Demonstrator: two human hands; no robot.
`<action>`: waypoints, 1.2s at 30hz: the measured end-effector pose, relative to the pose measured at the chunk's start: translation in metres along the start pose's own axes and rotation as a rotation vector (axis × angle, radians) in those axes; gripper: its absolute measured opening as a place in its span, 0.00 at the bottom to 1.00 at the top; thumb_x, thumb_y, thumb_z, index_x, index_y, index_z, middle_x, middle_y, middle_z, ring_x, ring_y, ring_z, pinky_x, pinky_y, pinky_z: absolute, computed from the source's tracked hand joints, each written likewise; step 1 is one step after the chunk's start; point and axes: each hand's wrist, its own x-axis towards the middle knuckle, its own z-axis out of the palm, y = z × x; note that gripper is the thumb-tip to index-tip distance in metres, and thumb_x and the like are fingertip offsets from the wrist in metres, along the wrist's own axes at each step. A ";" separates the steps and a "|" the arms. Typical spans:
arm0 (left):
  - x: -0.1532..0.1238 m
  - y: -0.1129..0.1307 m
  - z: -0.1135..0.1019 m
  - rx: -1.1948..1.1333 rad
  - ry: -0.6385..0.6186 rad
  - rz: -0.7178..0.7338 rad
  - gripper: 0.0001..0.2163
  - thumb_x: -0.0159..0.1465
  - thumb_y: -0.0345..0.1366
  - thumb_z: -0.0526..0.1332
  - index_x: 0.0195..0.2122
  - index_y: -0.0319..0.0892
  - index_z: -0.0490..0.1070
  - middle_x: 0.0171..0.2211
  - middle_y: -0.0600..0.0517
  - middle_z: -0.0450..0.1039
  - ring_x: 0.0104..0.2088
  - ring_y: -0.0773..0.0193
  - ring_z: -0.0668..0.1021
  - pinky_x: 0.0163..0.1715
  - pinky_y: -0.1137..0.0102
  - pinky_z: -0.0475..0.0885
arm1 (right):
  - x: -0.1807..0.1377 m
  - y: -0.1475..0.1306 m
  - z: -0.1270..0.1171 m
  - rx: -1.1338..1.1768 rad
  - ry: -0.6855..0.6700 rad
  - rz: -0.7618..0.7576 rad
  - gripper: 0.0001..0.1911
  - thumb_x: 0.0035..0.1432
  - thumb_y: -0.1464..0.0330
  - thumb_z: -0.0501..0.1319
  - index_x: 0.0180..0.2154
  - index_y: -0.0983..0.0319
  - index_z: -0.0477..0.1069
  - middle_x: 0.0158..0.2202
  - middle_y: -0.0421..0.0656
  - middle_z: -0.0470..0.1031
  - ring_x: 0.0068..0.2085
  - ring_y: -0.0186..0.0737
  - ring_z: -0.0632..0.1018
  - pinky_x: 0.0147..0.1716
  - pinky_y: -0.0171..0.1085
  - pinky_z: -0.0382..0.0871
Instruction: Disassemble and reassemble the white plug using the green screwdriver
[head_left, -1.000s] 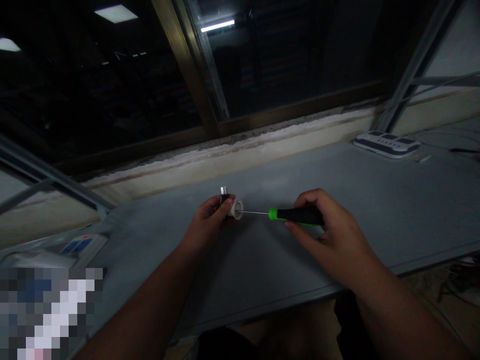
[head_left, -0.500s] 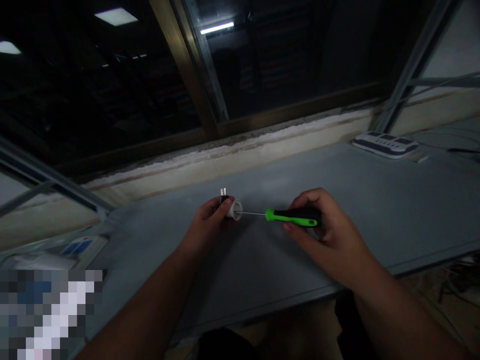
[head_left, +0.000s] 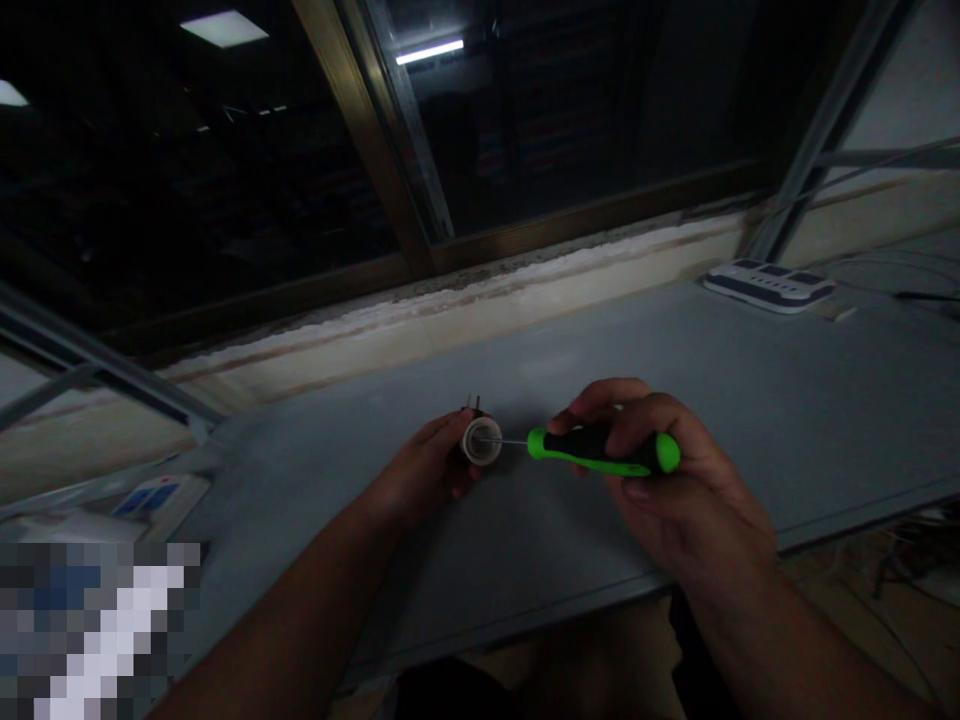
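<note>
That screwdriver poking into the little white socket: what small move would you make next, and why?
Probably keep twisting the screwdriver in place. Its thin shaft tip sits inside the round opening of the white socket, which the left hand steadies above the table, while the right hand wraps the handle.

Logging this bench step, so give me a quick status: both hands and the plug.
Left hand grips the small white plug, prongs pointing away. Right hand holds the green screwdriver, tip inside the plug's open end. Grey table underneath; nothing in the way.
</note>
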 end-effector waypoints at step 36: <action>-0.008 -0.004 0.007 -0.075 -0.103 -0.221 0.19 0.60 0.52 0.70 0.41 0.41 0.78 0.26 0.54 0.70 0.20 0.73 0.67 0.15 0.79 0.55 | 0.011 0.003 0.001 -0.141 0.252 -0.167 0.18 0.70 0.51 0.50 0.38 0.54 0.70 0.42 0.48 0.67 0.49 0.53 0.77 0.31 0.45 0.79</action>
